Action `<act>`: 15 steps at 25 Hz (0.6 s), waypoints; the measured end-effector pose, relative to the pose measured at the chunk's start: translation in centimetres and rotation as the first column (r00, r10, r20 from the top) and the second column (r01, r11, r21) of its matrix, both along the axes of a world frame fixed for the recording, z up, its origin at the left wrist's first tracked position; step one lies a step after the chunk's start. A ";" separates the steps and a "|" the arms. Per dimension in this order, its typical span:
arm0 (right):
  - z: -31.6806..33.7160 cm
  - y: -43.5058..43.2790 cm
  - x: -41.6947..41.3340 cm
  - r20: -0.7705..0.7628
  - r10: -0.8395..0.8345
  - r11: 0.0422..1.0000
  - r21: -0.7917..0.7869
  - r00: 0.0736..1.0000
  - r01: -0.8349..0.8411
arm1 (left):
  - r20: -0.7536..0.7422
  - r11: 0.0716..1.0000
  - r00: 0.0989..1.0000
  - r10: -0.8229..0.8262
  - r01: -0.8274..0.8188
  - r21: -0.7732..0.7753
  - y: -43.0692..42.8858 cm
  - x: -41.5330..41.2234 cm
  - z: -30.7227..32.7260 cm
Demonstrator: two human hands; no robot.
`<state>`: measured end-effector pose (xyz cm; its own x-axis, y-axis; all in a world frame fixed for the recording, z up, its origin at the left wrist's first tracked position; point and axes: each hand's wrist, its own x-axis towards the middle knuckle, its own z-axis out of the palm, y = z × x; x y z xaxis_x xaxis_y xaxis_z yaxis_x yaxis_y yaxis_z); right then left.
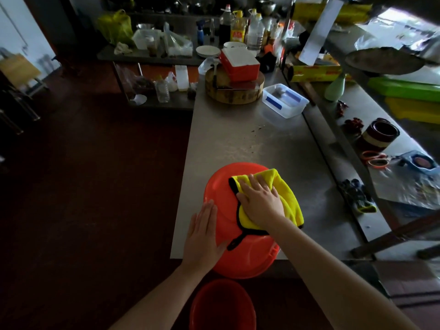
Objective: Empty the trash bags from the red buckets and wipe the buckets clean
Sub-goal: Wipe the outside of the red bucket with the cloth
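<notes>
A red bucket (221, 186) lies upside down on the near end of the steel table (250, 134), its base facing up and its rim past the table's front edge. My right hand (260, 201) presses flat on a yellow cloth (285, 189) with black trim, spread over the bucket's base. My left hand (202, 234) rests flat with straight fingers against the bucket's left side. A second red bucket (222, 306) stands upright on the floor below the table edge, in shadow.
Farther along the table stand a round wooden chopping block (234, 91) with a red box (240, 63) on it and a clear plastic container (284, 100). A cluttered shelf runs along the right. Dark floor lies to the left.
</notes>
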<state>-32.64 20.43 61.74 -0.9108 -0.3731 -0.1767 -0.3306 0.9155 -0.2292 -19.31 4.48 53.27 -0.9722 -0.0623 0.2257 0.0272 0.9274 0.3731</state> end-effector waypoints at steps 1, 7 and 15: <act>0.0 0.9 1.5 0.005 0.006 1.000 0.006 1.000 -0.006 | 0.005 1.000 1.000 -0.001 0.001 -0.005 0.1 -0.1 0.0; 0.2 3.3 8.0 -0.073 0.050 0.998 0.031 0.996 -0.047 | 0.035 0.999 0.999 0.004 -0.002 -0.043 0.0 0.2 0.0; -0.4 1.4 0.4 -0.068 0.031 1.000 -0.002 0.997 -0.031 | 0.107 0.999 0.994 0.006 -0.002 -0.033 -0.1 -0.2 1.0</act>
